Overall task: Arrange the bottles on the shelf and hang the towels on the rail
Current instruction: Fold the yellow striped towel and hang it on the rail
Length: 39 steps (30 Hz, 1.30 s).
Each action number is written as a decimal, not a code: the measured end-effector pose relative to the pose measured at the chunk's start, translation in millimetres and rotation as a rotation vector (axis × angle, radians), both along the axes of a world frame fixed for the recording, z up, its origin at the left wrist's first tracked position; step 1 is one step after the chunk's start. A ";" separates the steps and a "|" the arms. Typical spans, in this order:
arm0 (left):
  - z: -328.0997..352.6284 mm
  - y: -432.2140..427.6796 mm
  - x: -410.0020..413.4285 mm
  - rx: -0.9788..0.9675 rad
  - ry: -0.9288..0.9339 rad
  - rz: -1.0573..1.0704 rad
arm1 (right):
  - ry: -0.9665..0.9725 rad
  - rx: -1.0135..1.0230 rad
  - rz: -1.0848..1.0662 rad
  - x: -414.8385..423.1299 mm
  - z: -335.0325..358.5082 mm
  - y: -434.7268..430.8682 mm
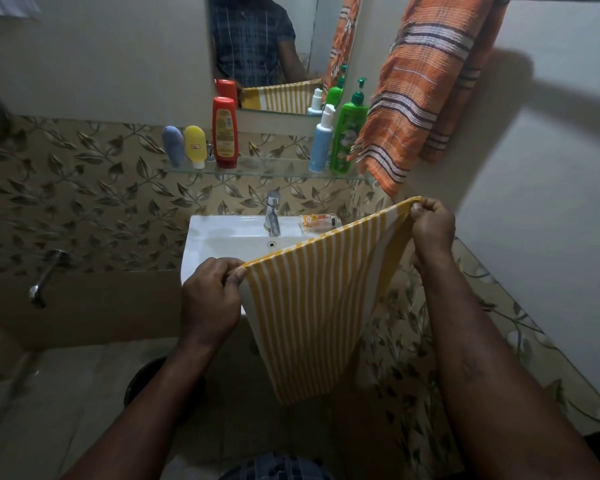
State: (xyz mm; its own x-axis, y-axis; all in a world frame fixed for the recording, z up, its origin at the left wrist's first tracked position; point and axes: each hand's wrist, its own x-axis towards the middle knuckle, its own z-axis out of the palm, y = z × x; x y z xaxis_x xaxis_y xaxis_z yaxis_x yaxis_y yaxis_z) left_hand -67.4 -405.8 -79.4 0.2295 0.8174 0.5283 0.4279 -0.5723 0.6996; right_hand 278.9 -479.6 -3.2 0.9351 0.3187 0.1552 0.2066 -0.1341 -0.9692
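Hands each pinch a top corner of the yellow striped towel (pixel 312 306), left hand (pixel 210 292) low, right hand (pixel 432 225) higher, so its taut upper edge slants up to the right, cloth hanging before the sink (pixel 201 244). Above and right of them the orange towel (pixel 426 81) marks the rail, itself hardly visible; the right hand is nearer and would likely lead the lift

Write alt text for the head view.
The left hand and right hand pinch a yellow-striped towel by its top corners in front of a white sink. Five bottles stand on the glass shelf; an orange towel hangs upper right.
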 end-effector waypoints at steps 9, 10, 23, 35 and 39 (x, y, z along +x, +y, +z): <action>6.4 19.4 -8.7 -0.047 -0.044 0.107 | -0.020 -0.008 0.175 1.0 -9.6 -9.1; 9.8 21.8 -4.5 -0.067 -0.060 0.120 | -0.011 -0.026 0.144 1.3 -16.0 -9.2; 52.9 23.3 -20.3 -0.346 -0.338 -0.410 | 0.104 0.050 0.543 -3.8 7.3 -55.6; 45.9 36.8 25.4 -0.577 -0.363 -0.068 | 0.064 -0.054 -0.004 -46.0 -31.4 -23.1; 48.4 13.4 38.3 -0.533 -0.301 -0.141 | 0.020 -0.001 -0.036 -86.4 -30.7 -33.8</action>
State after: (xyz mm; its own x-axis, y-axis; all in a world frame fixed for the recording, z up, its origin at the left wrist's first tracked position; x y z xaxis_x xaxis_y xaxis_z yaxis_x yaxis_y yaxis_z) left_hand -29.1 -392.4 -30.9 0.2585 0.9592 0.1148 0.1132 -0.1481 0.9825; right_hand 192.5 -513.4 -33.9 0.9489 0.2846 0.1364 0.1825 -0.1424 -0.9728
